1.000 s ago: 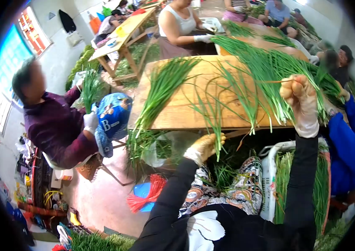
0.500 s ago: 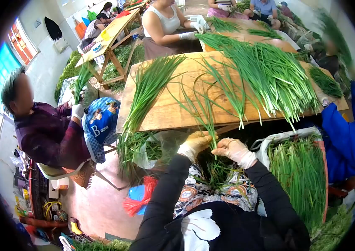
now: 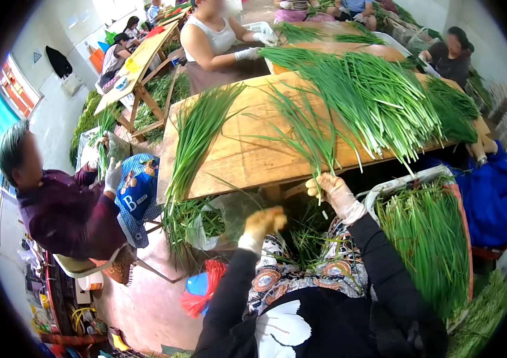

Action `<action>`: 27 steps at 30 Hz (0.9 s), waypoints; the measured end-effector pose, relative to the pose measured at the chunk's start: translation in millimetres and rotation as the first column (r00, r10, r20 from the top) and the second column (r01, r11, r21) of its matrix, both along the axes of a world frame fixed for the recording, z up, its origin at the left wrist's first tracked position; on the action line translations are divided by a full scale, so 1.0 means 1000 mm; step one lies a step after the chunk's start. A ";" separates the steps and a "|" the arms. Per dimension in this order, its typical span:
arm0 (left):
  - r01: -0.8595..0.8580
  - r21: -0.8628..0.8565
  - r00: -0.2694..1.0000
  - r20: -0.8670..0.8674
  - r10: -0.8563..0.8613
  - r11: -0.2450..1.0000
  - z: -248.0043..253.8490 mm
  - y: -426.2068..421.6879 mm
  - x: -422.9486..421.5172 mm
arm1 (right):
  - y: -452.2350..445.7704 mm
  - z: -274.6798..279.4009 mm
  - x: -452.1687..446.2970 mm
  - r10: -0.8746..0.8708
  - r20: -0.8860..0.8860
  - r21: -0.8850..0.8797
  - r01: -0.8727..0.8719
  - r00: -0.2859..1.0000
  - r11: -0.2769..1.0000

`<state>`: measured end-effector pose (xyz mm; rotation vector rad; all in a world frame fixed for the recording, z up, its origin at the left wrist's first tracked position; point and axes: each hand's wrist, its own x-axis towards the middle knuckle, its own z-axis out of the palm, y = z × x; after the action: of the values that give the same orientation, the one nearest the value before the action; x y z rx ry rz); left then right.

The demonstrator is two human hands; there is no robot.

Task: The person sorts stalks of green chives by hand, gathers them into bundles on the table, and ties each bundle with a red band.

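Note:
My right hand (image 3: 336,196), gloved, pinches the pale lower ends of a few long green stalks (image 3: 307,134) at the table's front edge. Their leaves fan back over the wooden table (image 3: 238,158). My left hand (image 3: 265,222), also gloved and blurred, is curled above my lap, apart from the right. A thin leaf trails near it, but what its fingers hold is too small to tell. To the left on the table lies a loose bundle of green stalks (image 3: 197,140). A large pile of stalks (image 3: 379,98) covers the right part, white ends towards me.
At my right is a crate (image 3: 379,194) full of greens. A person (image 3: 65,203) sits at the left, another (image 3: 214,45) across the table. Blue cloth (image 3: 495,200) hangs at the far right. Red strands (image 3: 213,286) lie over a blue object at lower left.
My left hand has come away from the stalks, down and to the left. My right hand has risen slightly with the stalks, which now lie closer to the others on the table.

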<state>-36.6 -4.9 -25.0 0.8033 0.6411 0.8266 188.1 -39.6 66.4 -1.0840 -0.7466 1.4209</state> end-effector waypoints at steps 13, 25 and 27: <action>0.191 -0.017 0.979 0.073 -0.189 0.982 0.082 -0.011 0.047 | -0.025 -0.008 -0.027 0.163 0.281 -0.016 -0.166 0.946 0.986; 0.077 -0.149 0.992 0.109 -0.061 0.986 0.072 -0.027 0.057 | -0.063 -0.002 -0.040 0.372 0.205 -0.121 -0.353 0.905 0.928; -0.081 -0.040 0.991 -0.114 0.076 0.996 0.064 -0.032 0.047 | -0.068 0.004 -0.036 0.573 0.317 -0.176 -0.546 0.756 0.819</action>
<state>10.6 -36.5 38.8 0.7924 0.7921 0.8398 151.9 -107.9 70.0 -1.2548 -1.3864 1.7825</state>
